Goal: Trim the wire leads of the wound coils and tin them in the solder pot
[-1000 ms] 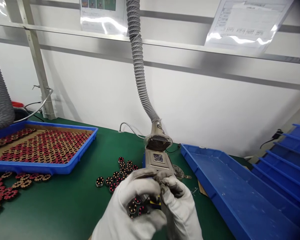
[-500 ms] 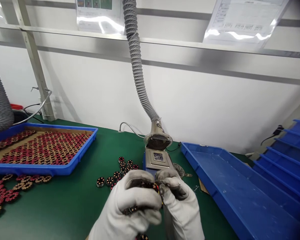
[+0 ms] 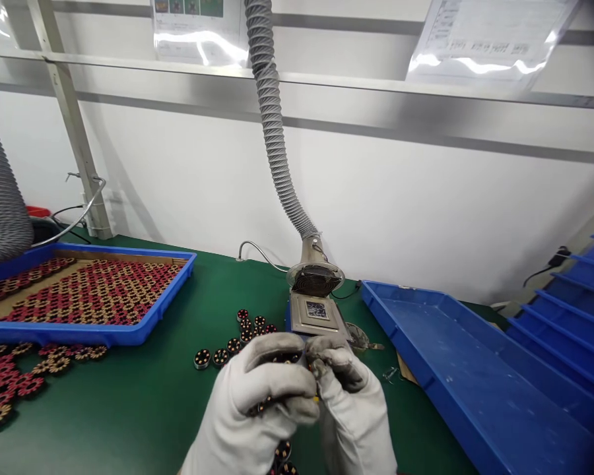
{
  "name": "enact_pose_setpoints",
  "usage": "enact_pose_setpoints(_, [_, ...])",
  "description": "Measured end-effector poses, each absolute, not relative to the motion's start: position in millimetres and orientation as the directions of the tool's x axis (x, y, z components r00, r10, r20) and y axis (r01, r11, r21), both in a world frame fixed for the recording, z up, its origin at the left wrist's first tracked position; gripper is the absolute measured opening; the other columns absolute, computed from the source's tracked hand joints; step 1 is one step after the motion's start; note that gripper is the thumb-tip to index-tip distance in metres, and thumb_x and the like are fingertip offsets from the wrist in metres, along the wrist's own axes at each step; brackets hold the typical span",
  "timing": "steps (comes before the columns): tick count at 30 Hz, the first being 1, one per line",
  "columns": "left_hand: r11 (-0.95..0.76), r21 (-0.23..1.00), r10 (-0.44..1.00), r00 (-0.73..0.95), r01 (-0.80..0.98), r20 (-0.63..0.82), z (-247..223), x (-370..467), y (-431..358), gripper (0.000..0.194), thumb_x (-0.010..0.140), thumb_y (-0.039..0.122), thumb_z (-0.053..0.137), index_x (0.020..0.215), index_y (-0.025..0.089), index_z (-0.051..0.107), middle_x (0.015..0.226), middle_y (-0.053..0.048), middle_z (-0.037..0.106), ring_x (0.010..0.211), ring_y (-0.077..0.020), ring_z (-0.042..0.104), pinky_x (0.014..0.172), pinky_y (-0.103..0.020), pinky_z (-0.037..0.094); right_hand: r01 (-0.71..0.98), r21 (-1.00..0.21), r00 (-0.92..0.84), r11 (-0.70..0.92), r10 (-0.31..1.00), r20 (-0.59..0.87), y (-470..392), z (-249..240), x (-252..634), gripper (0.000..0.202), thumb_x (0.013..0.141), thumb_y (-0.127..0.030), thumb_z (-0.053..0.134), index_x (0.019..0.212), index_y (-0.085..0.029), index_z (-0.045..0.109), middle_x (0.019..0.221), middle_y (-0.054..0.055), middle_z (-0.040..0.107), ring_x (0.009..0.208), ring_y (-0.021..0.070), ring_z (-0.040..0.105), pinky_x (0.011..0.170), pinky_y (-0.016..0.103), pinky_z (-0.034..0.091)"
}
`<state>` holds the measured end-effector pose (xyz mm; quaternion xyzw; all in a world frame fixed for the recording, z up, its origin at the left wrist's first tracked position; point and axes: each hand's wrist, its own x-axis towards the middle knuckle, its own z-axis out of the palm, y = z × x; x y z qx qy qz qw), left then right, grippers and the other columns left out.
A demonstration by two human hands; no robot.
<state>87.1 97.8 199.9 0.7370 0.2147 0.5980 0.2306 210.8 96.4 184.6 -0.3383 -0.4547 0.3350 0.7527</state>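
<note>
The 2 hands wear white gloves with grey fingertips and meet above the desk (image 3: pixel 143 409), perhaps because a small piece needs support from both sides. The left hand (image 3: pixel 272 382) is curled around a dark round part (image 3: pixel 288 357), which is mostly hidden by the fingers. The right hand (image 3: pixel 351 399) has its fingers bent close together, touching or almost touching this part; whether it pinches something, I cannot tell.

Just behind them stands a metal box (image 3: pixel 321 320), within short reach. The hood (image 3: pixel 315 278) with its grey hose (image 3: pixel 273 125) is over the back of this box, probably for taking away fumes. Loose round parts (image 3: pixel 233 346) lie beside the left hand, seemingly for easy picking. In the left blue tray (image 3: pixel 141 333), rings (image 3: pixel 106 290) lie in tight rows, maybe for saving space.
</note>
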Motion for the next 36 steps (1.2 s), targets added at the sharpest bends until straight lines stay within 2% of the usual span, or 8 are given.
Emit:
enact_pose_setpoints(4, [-0.815,0.498,0.551,0.128,0.296,0.825,194.8,83.7,103.4,0.047,0.067,0.02,0.07,0.11,0.026,0.052,0.11,-0.006,0.051,0.099,-0.0196,0.054,0.086,-0.028,0.049,-0.29,-0.795,0.365,0.532,0.83,0.422,95.4,184.6,208.5,0.01,0.062,-0.029,0.075,0.063,-0.024,0.067,0.07,0.001,0.063,0.065,0.0144,0.059,0.06,0.025,0.048])
enact_pose_setpoints(8, [-0.82,0.569,0.565,0.245,0.062,0.788,196.4,82.5,103.9,0.03,0.075,0.034,0.064,0.102,0.029,0.053,0.102,-0.005,0.055,0.092,-0.0196,0.058,0.076,-0.028,0.052,-0.276,-0.787,0.401,0.552,0.81,0.428,94.2,187.4,208.6,0.008,0.062,-0.027,0.075,0.064,-0.025,0.067,0.07,0.0,0.063,0.066,0.0135,0.059,0.061,0.023,0.048])
enact_pose_setpoints(12, [-0.788,0.61,0.604,0.304,0.085,0.737,200.8,81.9,97.8,0.014,0.08,0.022,0.055,0.093,0.026,0.056,0.094,-0.006,0.056,0.08,-0.0179,0.06,0.065,-0.026,0.054,-0.223,-0.798,0.383,0.56,0.803,0.457,94.5,184.7,209.2,0.01,0.062,-0.029,0.074,0.062,-0.023,0.066,0.07,0.001,0.064,0.065,0.015,0.059,0.058,0.025,0.048])
enact_pose_setpoints(16, [-0.841,0.409,0.504,0.239,0.353,0.83,198.3,81.2,96.6,0.039,0.073,0.008,0.056,0.108,0.027,0.052,0.104,-0.005,0.05,0.096,-0.0172,0.054,0.083,-0.025,0.048,-0.316,-0.807,0.349,0.499,0.852,0.39,93.4,181.7,209.4,0.008,0.065,-0.028,0.073,0.067,-0.023,0.066,0.074,0.002,0.065,0.069,0.0163,0.061,0.064,0.027,0.05])
enact_pose_setpoints(19, [-0.847,0.31,0.444,0.254,0.431,0.859,195.5,80.3,98.4,0.04,0.075,0.007,0.053,0.112,0.023,0.049,0.108,-0.006,0.048,0.1,-0.0149,0.052,0.086,-0.021,0.045,-0.414,-0.824,0.219,0.387,0.921,0.322,95.7,181.1,217.6,0.01,0.073,-0.033,0.065,0.078,-0.025,0.067,0.078,0.004,0.067,0.072,0.0191,0.063,0.069,0.034,0.052])
enact_pose_setpoints(26, [-0.684,0.726,0.727,0.139,0.072,0.672,203.9,84.5,101.3,0.044,0.056,0.003,0.069,0.092,0.025,0.057,0.101,-0.001,0.057,0.094,-0.0171,0.057,0.08,-0.024,0.049,-0.501,-0.76,0.303,0.413,0.907,0.293,105.3,183.4,233.3,0.012,0.07,-0.034,0.068,0.082,-0.031,0.067,0.085,-0.001,0.069,0.079,0.016,0.064,0.08,0.033,0.05])
enact_pose_setpoints(30, [-0.478,0.859,0.844,0.173,-0.186,0.507,199.7,85.2,110.1,0.033,0.062,0.003,0.059,0.087,0.024,0.062,0.11,-0.002,0.056,0.1,-0.0183,0.055,0.086,-0.027,0.047,-0.494,-0.837,-0.026,0.236,0.958,0.285,96.7,194.8,213.7,0.037,0.063,-0.035,0.074,0.097,-0.025,0.066,0.103,0.006,0.066,0.098,0.0225,0.059,0.091,0.036,0.043])
enact_pose_setpoints(36, [-0.682,0.715,0.731,0.175,0.153,0.659,194.6,78.5,112.6,0.053,0.057,0.006,0.07,0.104,0.028,0.055,0.119,-0.003,0.049,0.108,-0.0196,0.049,0.092,-0.028,0.043,-0.626,-0.778,-0.135,0.042,0.978,0.161,93.9,185.1,205.6,0.027,0.069,-0.035,0.068,0.094,-0.024,0.067,0.099,0.007,0.066,0.087,0.022,0.062,0.079,0.037,0.049])
